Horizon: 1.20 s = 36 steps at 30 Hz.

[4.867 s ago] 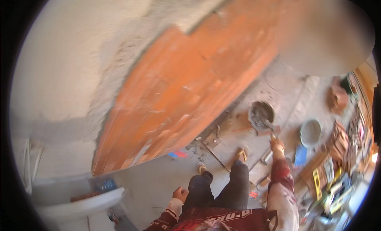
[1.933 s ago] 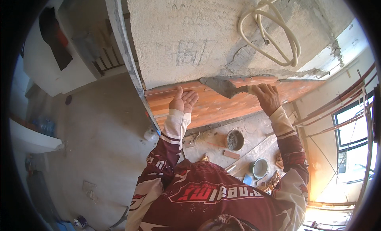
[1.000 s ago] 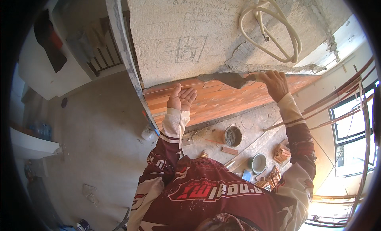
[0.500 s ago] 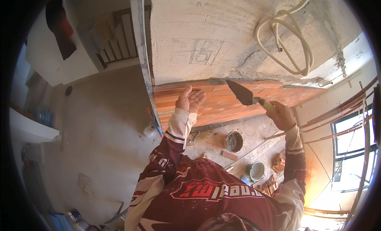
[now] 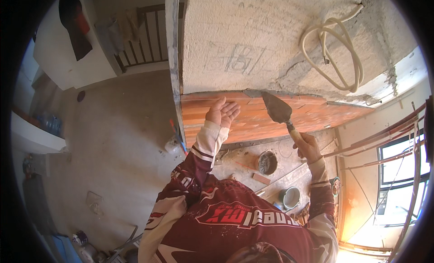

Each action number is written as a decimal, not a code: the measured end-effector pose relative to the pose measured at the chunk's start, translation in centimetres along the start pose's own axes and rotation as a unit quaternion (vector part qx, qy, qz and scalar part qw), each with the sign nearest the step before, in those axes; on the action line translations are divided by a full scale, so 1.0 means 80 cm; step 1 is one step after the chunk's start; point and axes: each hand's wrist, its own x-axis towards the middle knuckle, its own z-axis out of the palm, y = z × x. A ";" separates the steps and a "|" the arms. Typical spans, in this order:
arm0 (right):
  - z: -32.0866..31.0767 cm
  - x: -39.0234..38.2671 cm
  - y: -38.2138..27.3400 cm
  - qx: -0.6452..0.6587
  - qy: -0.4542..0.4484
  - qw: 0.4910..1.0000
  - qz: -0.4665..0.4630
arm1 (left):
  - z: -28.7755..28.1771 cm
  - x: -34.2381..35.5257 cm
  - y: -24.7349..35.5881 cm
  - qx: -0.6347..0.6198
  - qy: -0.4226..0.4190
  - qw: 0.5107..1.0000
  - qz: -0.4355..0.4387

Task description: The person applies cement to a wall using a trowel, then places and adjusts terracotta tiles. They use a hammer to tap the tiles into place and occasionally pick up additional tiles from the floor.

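Observation:
My right hand is closed round the handle of a pointed trowel. Its grey blade is tilted, with the tip close to the top edge of an orange brick wall. My left hand is held palm up in front of the wall, fingers stretched out and nothing on the palm. A strip of grey mortar lies along the wall's top, left of the trowel tip. A thin string line runs near that top edge.
Behind the bricks rises a rough pale wall with a loop of cream hose. A metal upright stands at the left. Below are a mortar bucket, a loose brick and another bucket. Poles cross the right side.
My right hand has moved left and lower, and the trowel blade has turned more upright. The left hand stays palm up. The whole view has shifted slightly.

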 end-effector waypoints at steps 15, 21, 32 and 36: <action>0.097 -0.011 0.000 0.100 -0.092 0.983 -0.120 | -0.018 -0.024 -0.009 0.028 -0.089 0.994 0.051; 0.068 0.026 0.057 0.113 -0.003 0.993 -0.029 | -0.033 0.021 -0.005 0.112 0.053 0.992 -0.006; -0.013 0.038 0.083 0.008 -0.002 0.992 -0.129 | -0.020 -0.024 -0.016 0.059 0.049 0.996 0.038; -0.034 0.049 0.073 0.031 -0.048 0.993 -0.099 | 0.006 -0.033 -0.002 0.043 0.075 0.995 0.055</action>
